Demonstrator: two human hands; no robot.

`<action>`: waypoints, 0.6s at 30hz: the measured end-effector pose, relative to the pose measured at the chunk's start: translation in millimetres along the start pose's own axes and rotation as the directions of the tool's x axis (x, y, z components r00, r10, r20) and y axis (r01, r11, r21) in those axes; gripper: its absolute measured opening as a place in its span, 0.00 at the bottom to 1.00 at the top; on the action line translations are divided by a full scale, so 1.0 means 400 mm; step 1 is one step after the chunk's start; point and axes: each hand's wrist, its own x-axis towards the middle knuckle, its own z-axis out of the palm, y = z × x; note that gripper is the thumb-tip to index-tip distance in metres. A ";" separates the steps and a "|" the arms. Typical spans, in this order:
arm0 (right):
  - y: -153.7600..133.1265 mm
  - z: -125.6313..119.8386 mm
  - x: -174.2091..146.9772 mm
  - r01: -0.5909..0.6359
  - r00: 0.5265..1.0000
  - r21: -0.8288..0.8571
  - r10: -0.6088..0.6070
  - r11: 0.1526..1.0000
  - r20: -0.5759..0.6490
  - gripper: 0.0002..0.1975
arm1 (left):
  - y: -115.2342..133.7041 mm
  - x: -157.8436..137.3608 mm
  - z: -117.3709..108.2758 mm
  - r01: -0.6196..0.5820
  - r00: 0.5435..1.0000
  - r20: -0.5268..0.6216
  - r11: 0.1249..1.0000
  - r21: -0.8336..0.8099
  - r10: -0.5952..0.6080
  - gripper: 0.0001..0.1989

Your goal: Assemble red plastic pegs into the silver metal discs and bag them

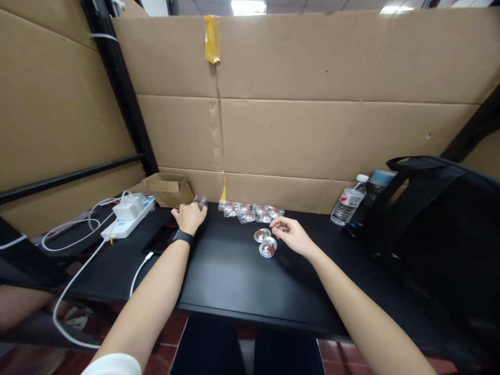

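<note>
My left hand [190, 217], with a dark band on its wrist, is at the back of the black table, beside the small cardboard box. Its fingers curl down onto a crinkled clear plastic wrapper [200, 200]; their tips are partly hidden. My right hand [292, 234] hovers over the table with loosely bent fingers, and I see nothing in them. Just left of it lie two round silvery metal pieces with red parts, one disc [262, 235] behind the other disc [267, 247]. Behind them, several similar pieces in clear wrappers [250, 211] lie in a cluster.
An open cardboard box [171, 190] stands at the back left, near a white power strip [128, 216] with cables. A dark flat tray [159, 238] lies beside my left forearm. On the right are a water bottle [349, 200] and a black backpack [437, 250]. Cardboard [292, 135] walls the back.
</note>
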 end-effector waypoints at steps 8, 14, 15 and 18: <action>-0.001 -0.003 0.000 0.021 1.000 -0.049 -0.020 0.999 0.017 0.08 | 0.000 0.002 0.000 -0.096 0.978 -0.193 0.993 -0.064 0.082 0.14; -0.012 0.002 -0.006 0.005 0.999 -0.098 -0.002 0.995 0.032 0.08 | 0.001 0.000 -0.001 -0.097 0.966 -0.243 0.994 -0.053 0.081 0.16; -0.014 0.002 -0.007 0.000 0.999 -0.105 0.004 0.995 0.039 0.08 | 0.000 0.000 0.001 -0.086 0.974 -0.215 0.995 -0.043 0.075 0.16; -0.016 0.003 -0.009 -0.008 0.998 -0.115 0.015 0.993 0.060 0.07 | -0.001 -0.001 0.007 -0.085 0.988 -0.131 0.996 -0.024 0.081 0.17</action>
